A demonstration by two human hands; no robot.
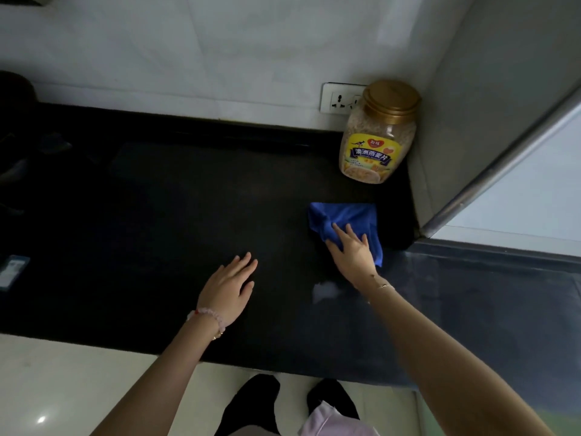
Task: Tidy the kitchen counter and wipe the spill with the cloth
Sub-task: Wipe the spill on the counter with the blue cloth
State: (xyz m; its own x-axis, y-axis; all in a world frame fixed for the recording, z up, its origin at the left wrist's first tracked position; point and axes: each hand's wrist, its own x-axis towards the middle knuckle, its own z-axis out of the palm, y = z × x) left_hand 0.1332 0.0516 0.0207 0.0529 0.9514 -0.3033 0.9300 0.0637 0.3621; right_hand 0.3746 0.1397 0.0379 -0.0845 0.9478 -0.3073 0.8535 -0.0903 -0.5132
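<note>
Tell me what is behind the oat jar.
Behind the oat jar is the white wall with a power socket; the jar covers the socket's right end, so that part cannot be seen.

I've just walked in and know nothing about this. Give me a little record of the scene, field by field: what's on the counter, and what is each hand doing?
surface: black stone counter
cloth: crumpled blue microfibre cloth, lying on the counter near the right-hand wall
right hand: right hand pressed flat on the cloth, fingers spread
left hand: left hand empty, palm down on bare counter
jar: clear plastic oat jar with gold lid, upright in the back corner, lid on
spill: pale smear just below the right wrist, apart from the cloth
socket: white wall socket, partly behind the jar
</note>
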